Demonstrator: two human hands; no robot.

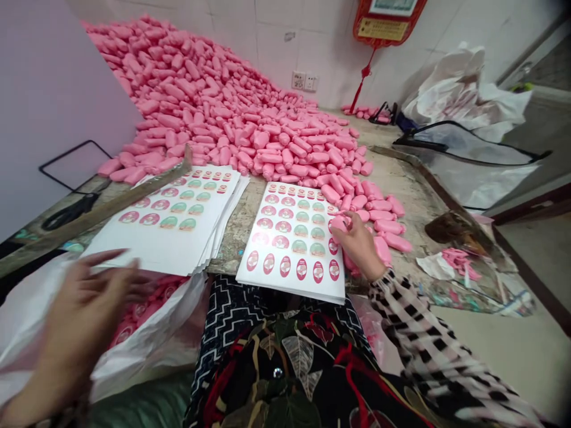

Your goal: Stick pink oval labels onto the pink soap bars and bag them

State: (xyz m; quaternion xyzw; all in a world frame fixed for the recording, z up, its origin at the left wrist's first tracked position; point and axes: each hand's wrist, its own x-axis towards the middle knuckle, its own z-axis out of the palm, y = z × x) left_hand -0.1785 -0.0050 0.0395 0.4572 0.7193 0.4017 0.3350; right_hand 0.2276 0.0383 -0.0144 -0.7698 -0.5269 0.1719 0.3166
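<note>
My right hand [360, 245] grips a small pink capsule-shaped piece [341, 223] at the right edge of a sticker sheet [292, 238]. That sheet tops a stack and carries rows of pink and green oval stickers. On the left my left hand [91, 306], blurred by motion, has its fingers apart. Below and beside it is a white bag [149, 333] with pink pieces bearing stickers [154, 303]. A second stack of sticker sheets [151, 246] lies past my left fingertips, its lower half blank.
A large heap of pink pieces [214, 101] rests against the tiled wall and spreads toward me. A wooden strip [134, 191] crosses the left stack, near black scissors [71, 213]. At the right are a raised table edge [446, 193], white plastic bags [464, 95] and a brown cup-like object [447, 226].
</note>
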